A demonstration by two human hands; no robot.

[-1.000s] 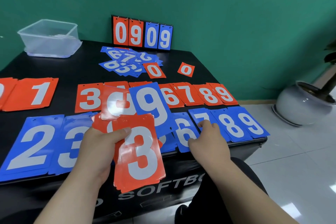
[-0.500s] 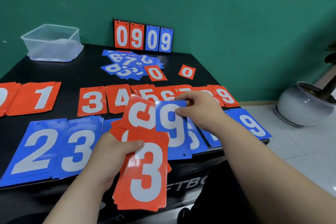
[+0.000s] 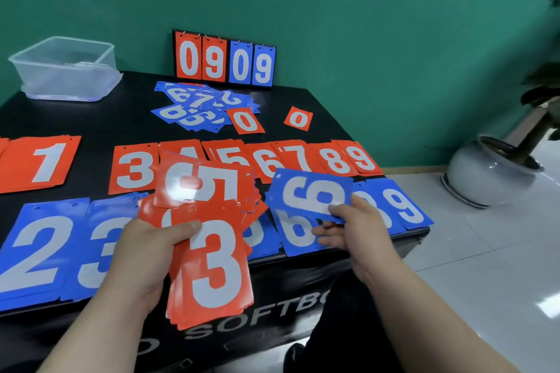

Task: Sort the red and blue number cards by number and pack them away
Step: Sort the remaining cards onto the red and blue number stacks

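My left hand (image 3: 151, 254) grips a fanned stack of red cards (image 3: 212, 257) with a 3 on top and a 5 behind it, held over the table's front edge. My right hand (image 3: 354, 230) pinches a single blue card (image 3: 312, 194) showing a 9 turned upside down, just above the blue 6 pile (image 3: 295, 235). A row of red piles (image 3: 303, 159) runs 1, then 3 to 9 across the middle. In front lies a row of blue piles (image 3: 45, 248) from 2 to 9, partly hidden by my hands.
A clear plastic box (image 3: 65, 68) stands at the back left. A flip scoreboard (image 3: 224, 59) reading 0909 leans on the green wall. Loose blue cards (image 3: 200, 107) and two red 0 cards (image 3: 245, 121) lie behind the rows. A potted plant (image 3: 491, 172) stands on the floor right.
My right hand has pulled the blue card out of the fan and carried it right and down over the blue row. A red 5 now shows in the fan.
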